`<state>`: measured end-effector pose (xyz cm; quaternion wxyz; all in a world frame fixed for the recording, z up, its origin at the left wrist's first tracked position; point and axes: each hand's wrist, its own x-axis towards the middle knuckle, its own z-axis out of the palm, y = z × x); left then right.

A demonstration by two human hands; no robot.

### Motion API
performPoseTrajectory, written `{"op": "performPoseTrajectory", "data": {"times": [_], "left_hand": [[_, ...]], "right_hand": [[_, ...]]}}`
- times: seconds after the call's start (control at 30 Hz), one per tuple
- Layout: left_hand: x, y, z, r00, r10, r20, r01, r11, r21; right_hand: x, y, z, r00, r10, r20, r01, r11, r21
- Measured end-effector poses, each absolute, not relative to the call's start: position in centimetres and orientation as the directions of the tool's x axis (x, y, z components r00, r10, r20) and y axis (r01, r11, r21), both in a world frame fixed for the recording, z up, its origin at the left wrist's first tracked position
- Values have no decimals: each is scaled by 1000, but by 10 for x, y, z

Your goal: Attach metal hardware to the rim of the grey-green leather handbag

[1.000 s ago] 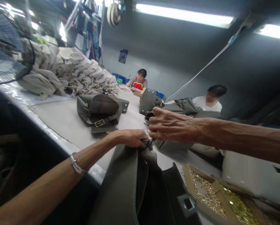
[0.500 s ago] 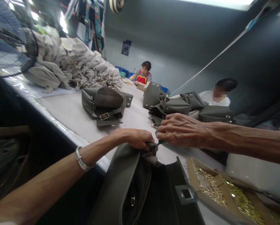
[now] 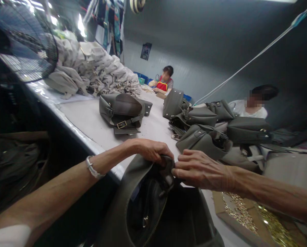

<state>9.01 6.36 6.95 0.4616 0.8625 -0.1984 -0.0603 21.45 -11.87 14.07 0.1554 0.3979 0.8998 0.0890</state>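
An olive-green handbag lies open in front of me at the table's near edge, its dark lining showing. My left hand, wrist in a silver bracelet, is closed over the bag's top corner. Beside it, my right hand pinches a small part of the same corner; what sits between those fingers is hidden. The two hands almost touch.
More olive handbags lie on the grey table: one flat, several heaped at right. A cardboard tray of gold metal pieces sits under my right forearm. Beige fabric pile and fan at left. Two people sit beyond.
My right hand has dropped lower and closer to me, down onto the bag's corner. The view has shifted, so the heap of bags at right now shows.
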Motion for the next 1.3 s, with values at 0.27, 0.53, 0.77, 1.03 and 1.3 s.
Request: {"op": "performPoseTrajectory", "data": {"times": [0.27,0.53,0.77,1.03,1.3], "left_hand": [[109,67,83,933,-348,87,-270,-523,808],[125,48,98,937,-348,34,-253,-609,752],[124,54,97,940,-338,49,-256,-602,756],[124,49,87,953,-225,200,-298,-605,739],[135,43,77,958,-131,253,-276,-653,705]], "right_hand": [[208,-149,192,-426,904,45,755,328,568],[185,-150,177,-331,934,-138,498,297,815],[165,-153,174,-319,947,-32,400,165,901],[160,-159,164,-280,960,-20,506,165,846],[166,-153,165,-221,975,3,471,104,876]]}}
